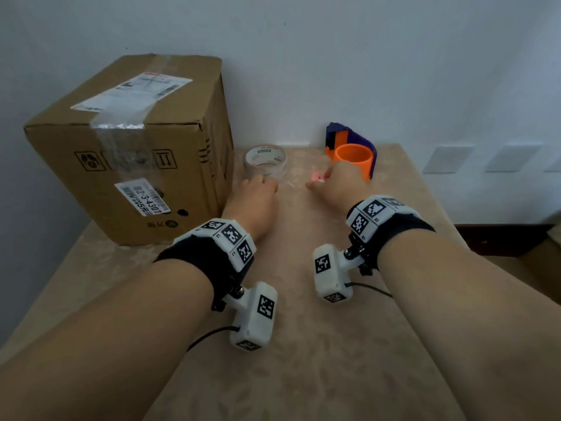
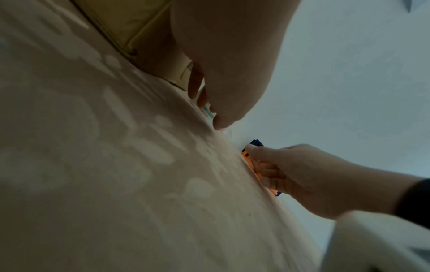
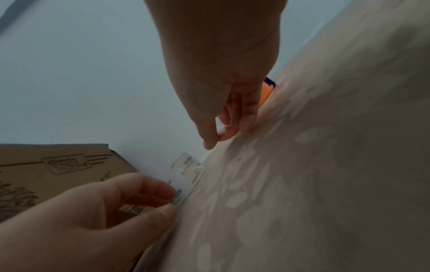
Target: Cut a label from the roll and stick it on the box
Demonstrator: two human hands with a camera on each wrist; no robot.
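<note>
A clear tape roll (image 1: 266, 161) with a green-printed core lies flat on the beige table (image 1: 303, 344), just right of the taped cardboard box (image 1: 133, 153). My left hand (image 1: 261, 181) is at the roll's near rim. In the right wrist view its thumb and forefinger (image 3: 163, 189) pinch that rim of the roll (image 3: 186, 171). My right hand (image 1: 318, 179) is curled round a small pink and white object (image 1: 316, 177), held low over the table between the roll and the orange holder. What the object is I cannot tell.
An orange and purple holder (image 1: 353, 154) with a round orange cup stands at the back of the table against the wall (image 1: 334, 71), right behind my right hand. The box bears shipping labels on top (image 1: 133, 91) and on its front. The table's right edge (image 1: 437, 208) drops away.
</note>
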